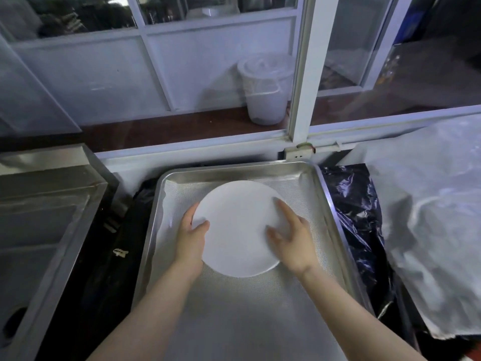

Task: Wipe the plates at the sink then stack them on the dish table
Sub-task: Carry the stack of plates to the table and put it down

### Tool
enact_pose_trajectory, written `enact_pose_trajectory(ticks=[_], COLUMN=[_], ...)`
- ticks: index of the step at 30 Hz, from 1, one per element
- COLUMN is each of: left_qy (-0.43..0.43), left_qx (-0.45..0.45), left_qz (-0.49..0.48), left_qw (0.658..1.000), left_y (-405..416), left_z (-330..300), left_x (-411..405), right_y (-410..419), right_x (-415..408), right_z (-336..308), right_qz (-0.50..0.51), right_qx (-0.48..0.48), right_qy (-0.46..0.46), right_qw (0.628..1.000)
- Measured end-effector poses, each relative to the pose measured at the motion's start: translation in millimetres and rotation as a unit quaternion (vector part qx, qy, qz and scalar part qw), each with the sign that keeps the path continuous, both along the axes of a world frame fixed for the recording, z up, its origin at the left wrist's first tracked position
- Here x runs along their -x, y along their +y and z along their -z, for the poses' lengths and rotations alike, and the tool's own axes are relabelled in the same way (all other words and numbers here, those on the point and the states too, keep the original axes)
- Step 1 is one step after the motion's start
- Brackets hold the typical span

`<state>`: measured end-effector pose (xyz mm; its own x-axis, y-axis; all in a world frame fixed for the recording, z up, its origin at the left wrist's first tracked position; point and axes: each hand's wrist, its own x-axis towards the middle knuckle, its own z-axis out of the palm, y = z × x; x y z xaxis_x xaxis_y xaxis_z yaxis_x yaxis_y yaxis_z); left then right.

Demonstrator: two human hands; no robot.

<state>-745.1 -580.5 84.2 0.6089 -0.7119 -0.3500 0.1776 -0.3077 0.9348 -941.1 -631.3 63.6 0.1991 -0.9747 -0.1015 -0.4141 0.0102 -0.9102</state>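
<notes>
a white plate [238, 227] sat at frame centre in a perforated steel tray [260, 321]. left hand [191, 238] gripped its left rim; right hand [292, 241] lay flat on it, fingers straight. steel sink [39, 230] at left, white bucket [265, 89] behind glass at top.

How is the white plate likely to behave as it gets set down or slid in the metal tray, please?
The white plate looks rigid and smooth, so it could slip; the left hand pinches its rim while the right hand rests flat. It is probably breakable. Flat and round, it should slide on the metal tray, not tip.
</notes>
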Motion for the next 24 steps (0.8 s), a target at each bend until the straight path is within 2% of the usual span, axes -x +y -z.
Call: enact_pose_trajectory(ticks=[4, 11, 16, 20, 24], left_qy=[0.033, 0.07, 0.06, 0.017, -0.013], left_qx=[0.02, 0.051, 0.084, 0.139, 0.168], left_qz=[-0.01, 0.029, 0.102, 0.155, 0.194], left_qw=[0.999, 0.996, 0.989, 0.978, 0.966], left_y=[6, 33, 49, 71, 105], left_z=[-6, -29, -68, -100, -128], left_x=[5, 5, 5, 12, 13], right_y=[8, 25, 42, 70, 111], right_x=[1, 3, 6, 17, 26], right_z=[-3, -22, -58, -85, -117], right_qz=[0.031, 0.06, 0.089, 0.094, 0.095], right_qx=[-0.018, 0.025, 0.008, 0.015, 0.026], right_qy=[-0.051, -0.151, -0.241, -0.315, -0.329], right_qw=[0.998, 0.986, 0.966, 0.944, 0.939])
